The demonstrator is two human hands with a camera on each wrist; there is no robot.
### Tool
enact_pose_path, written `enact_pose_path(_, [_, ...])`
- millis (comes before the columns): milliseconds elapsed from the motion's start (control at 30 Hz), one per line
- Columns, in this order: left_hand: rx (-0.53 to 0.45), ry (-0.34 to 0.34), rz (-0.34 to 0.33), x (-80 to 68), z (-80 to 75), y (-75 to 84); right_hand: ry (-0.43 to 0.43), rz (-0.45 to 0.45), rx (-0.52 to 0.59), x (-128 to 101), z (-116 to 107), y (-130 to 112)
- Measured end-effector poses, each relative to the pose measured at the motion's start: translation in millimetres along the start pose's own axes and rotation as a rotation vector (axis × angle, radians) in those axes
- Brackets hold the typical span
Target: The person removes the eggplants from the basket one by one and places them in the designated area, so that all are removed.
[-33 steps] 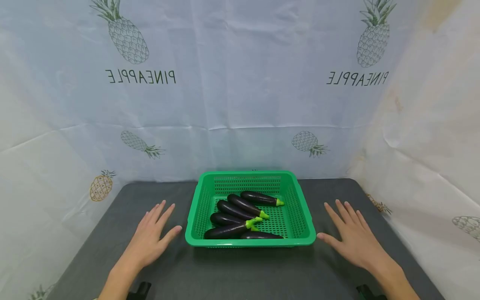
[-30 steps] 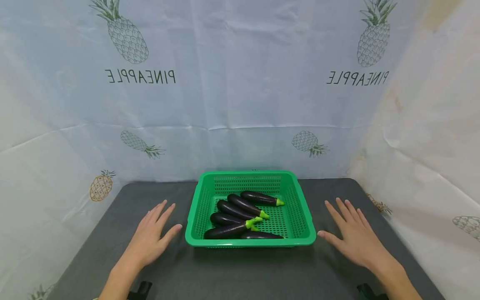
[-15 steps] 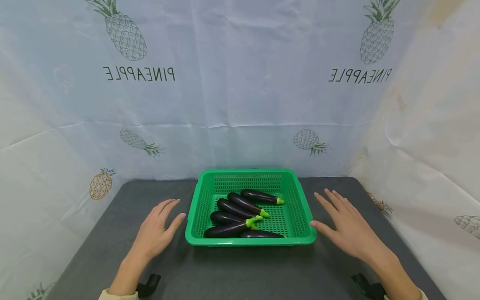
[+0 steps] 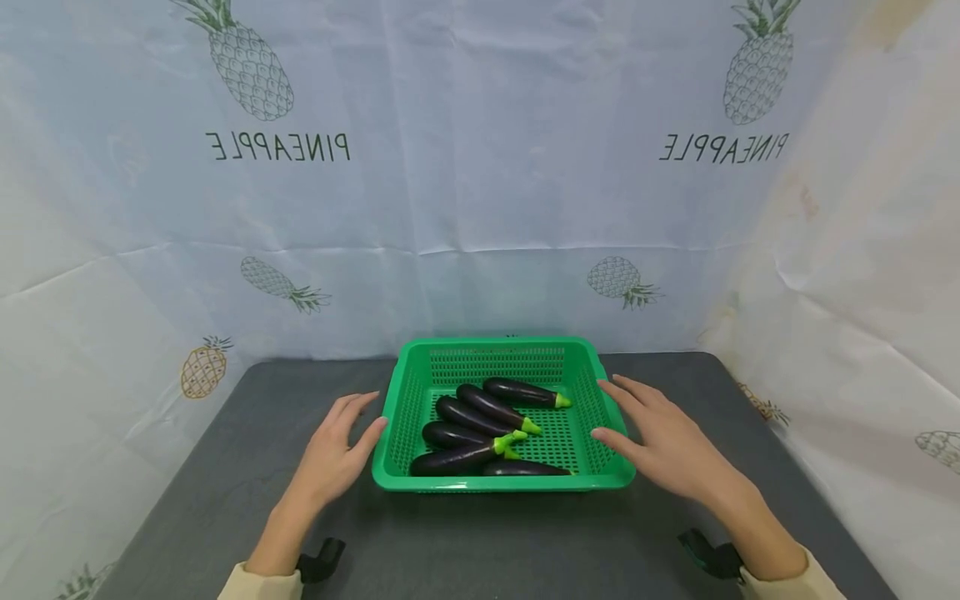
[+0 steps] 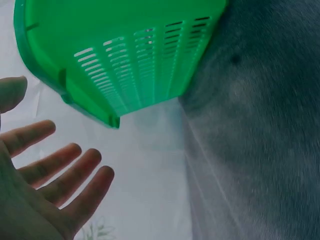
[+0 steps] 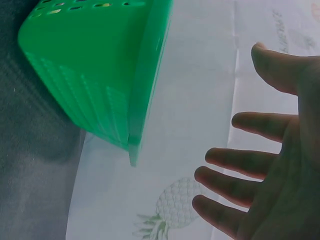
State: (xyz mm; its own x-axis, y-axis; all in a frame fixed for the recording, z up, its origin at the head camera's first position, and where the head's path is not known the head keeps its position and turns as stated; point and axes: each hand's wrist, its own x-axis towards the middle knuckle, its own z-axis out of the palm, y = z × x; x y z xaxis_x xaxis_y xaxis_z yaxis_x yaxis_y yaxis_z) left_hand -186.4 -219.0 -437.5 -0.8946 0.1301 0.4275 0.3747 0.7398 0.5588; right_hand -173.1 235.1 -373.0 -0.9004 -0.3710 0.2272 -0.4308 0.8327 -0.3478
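A green plastic basket [image 4: 609, 433] sits at the lower centre of the head view, on a dark grey tabletop [image 4: 225, 467]. It is shallow and rectangular, with a thick rolled rim, slotted walls and a perforated floor. Inside lie five dark purple eggplants [image 4: 491, 407] with bright green caps, packed toward the left half of the basket and mostly angled with their caps to the right; the one nearest the front rim is partly hidden by that rim.

The left hand [image 4: 337, 450] is at the basket's left side, fingers straight and a little spread, holding nothing. Its thumb tip is at or just short of the rim; whether it touches cannot be told. The right hand [image 4: 660, 437] is at the right side, likewise open with fingers spread and empty, and its fingertips overlap the right rim in the head view, though contact is not clear.

In the left wrist view the basket [image 5: 130, 55] fills the upper left, seen from outside and cut off by the frame, with the open palm [image 5: 35, 180] at the lower left apart from it. In the right wrist view the basket [image 6: 95, 75] is at the upper left, and the spread fingers [image 6: 260, 125] at the right stand clear of its wall. The eggplants are out of sight in both wrist views.

Behind the table hangs a pale cloth [image 4: 480, 167] printed with pineapples.
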Motion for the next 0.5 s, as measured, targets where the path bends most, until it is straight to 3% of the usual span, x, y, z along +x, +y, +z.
enact_pose_path(500, [-0.198,-0.124,-0.156,16.0,12.3,3.3,-0.100,-0.002,0.118,24,16,-13])
